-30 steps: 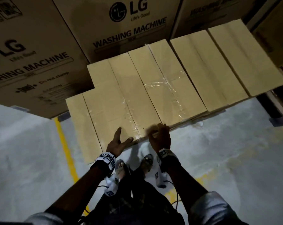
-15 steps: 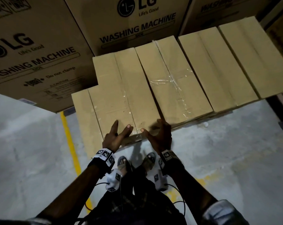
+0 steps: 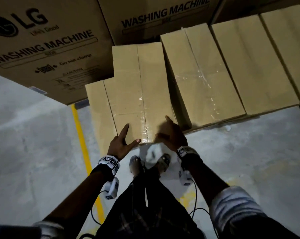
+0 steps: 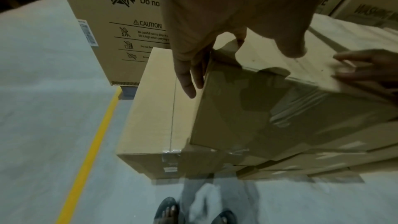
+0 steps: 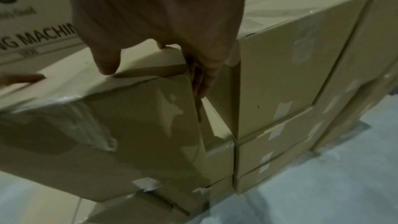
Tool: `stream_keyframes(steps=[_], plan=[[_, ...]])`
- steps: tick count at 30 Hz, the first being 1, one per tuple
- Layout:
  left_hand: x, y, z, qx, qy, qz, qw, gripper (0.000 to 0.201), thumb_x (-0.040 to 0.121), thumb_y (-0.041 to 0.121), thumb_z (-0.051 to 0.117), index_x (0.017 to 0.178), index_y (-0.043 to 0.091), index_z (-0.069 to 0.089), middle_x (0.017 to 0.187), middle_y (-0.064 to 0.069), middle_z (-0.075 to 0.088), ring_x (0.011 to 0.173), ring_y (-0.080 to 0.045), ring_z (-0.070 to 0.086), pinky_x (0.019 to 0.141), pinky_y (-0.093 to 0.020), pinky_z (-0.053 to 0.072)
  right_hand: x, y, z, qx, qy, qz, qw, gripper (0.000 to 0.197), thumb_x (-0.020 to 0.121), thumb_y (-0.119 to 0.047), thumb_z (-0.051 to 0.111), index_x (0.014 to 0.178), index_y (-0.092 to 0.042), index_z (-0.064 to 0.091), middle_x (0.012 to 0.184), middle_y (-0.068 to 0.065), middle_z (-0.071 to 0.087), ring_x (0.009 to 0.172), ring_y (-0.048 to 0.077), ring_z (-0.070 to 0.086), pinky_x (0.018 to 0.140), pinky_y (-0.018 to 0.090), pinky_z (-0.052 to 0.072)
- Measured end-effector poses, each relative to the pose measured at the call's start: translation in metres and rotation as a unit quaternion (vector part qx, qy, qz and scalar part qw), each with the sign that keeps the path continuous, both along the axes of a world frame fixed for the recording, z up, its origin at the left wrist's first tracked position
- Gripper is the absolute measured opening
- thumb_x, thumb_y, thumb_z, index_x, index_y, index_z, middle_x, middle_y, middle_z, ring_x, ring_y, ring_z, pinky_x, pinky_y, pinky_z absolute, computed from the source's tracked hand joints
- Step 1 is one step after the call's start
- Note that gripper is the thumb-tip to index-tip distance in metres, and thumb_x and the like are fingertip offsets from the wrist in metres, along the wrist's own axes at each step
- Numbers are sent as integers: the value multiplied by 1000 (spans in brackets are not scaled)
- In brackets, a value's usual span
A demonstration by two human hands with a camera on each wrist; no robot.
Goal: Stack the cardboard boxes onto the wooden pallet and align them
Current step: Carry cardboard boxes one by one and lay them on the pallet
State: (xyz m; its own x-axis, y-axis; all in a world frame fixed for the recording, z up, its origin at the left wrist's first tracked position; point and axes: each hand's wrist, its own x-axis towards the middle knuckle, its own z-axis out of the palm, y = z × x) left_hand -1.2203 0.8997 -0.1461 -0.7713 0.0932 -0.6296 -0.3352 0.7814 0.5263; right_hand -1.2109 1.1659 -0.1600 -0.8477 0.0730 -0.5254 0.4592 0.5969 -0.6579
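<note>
A taped cardboard box (image 3: 128, 94) lies on top of the stack, its near end tilted out over the floor. My left hand (image 3: 121, 144) grips its near left corner, thumb on the top and fingers down the left side (image 4: 189, 81). My right hand (image 3: 171, 135) grips the near right corner, thumb on top, fingers (image 5: 202, 81) in the gap beside the neighbouring box (image 5: 280, 74). A lower box (image 4: 155, 108) sticks out to the left under it. The wooden pallet is hidden beneath the boxes.
Large washing machine cartons (image 3: 42, 49) stand close behind and to the left of the stack. More flat boxes (image 3: 249, 66) fill the row to the right. A yellow floor line (image 3: 80, 135) runs at the left. My feet (image 3: 137, 164) stand just below the held box.
Both hands have moved from the box's near edge out to its two near corners. A dark gap has opened between this box and its right neighbour.
</note>
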Motion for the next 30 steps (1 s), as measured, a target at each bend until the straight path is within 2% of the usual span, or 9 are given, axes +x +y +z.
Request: stream_keyframes(steps=[3, 6, 9, 11, 13, 15, 20, 26, 30], plan=[[-9, 0, -8, 15, 14, -21, 1000, 97, 85, 75, 64, 159, 58, 4, 158, -1, 48, 121, -42, 60, 103, -45, 47, -16, 3, -2, -11, 2, -3, 1000, 104, 78, -70, 73, 160, -48, 14, 119, -2, 59, 111, 18, 60, 94, 37, 50], [-14, -1, -12, 2, 57, -18, 998, 101, 78, 85, 61, 158, 59, 5, 144, -9, 62, 117, -45, 61, 100, -47, 51, -23, -1, 6, 4, 22, -5, 1000, 98, 87, -58, 75, 163, -41, 16, 110, -7, 57, 101, 15, 55, 79, 21, 41], [-12, 1, -6, -33, 97, -3, 995, 105, 69, 97, 51, 158, 59, 9, 119, -14, 73, 102, -41, 66, 88, -44, 55, -21, -9, 20, 26, 23, -9, 999, 103, 80, -69, 74, 161, -49, 13, 131, 13, 60, 117, 31, 59, 92, 34, 46], [-14, 2, 12, -47, 135, 2, 990, 105, 69, 97, 50, 159, 53, 17, 124, -10, 72, 101, -38, 68, 87, -43, 56, -18, -16, 33, 51, 38, -34, 997, 104, 73, -82, 69, 158, -56, 15, 124, 18, 64, 116, 36, 62, 97, 42, 52], [-19, -1, 31, -49, 163, 8, 985, 101, 72, 94, 52, 157, 48, 26, 143, 3, 63, 107, -36, 69, 94, -42, 56, -19, -22, 49, 68, 69, -53, 994, 102, 70, -87, 63, 158, -52, 25, 117, 16, 68, 110, 34, 65, 94, 40, 54], [-20, -5, 48, -53, 174, 23, 983, 97, 73, 94, 52, 155, 47, 31, 152, 12, 54, 111, -37, 68, 98, -41, 54, -24, -26, 73, 56, 56, -68, 995, 97, 73, -84, 66, 156, -56, 26, 141, 10, 59, 129, 33, 55, 106, 42, 45], [-10, -12, 86, -47, 184, 113, 975, 90, 76, 91, 57, 152, 46, 40, 151, 4, 56, 127, -35, 60, 106, -40, 48, -27, -36, 118, 102, 30, -1, 994, 99, 74, -91, 58, 157, -57, 16, 148, 13, 54, 134, 37, 51, 111, 49, 44], [2, -31, 125, -37, 243, 102, 964, 92, 72, 90, 61, 152, 46, 45, 131, -6, 71, 115, -32, 67, 98, -41, 54, 2, -55, 156, 122, 53, -36, 990, 98, 73, -95, 52, 156, -59, 16, 134, 13, 63, 122, 36, 58, 106, 45, 49], [4, -43, 155, -34, 292, 77, 953, 98, 68, 98, 52, 152, 50, 40, 115, -9, 76, 101, -30, 71, 87, -42, 58, 17, -71, 189, 131, 92, -78, 984, 100, 68, -95, 57, 153, -64, 15, 145, 3, 59, 130, 33, 53, 106, 42, 43]])
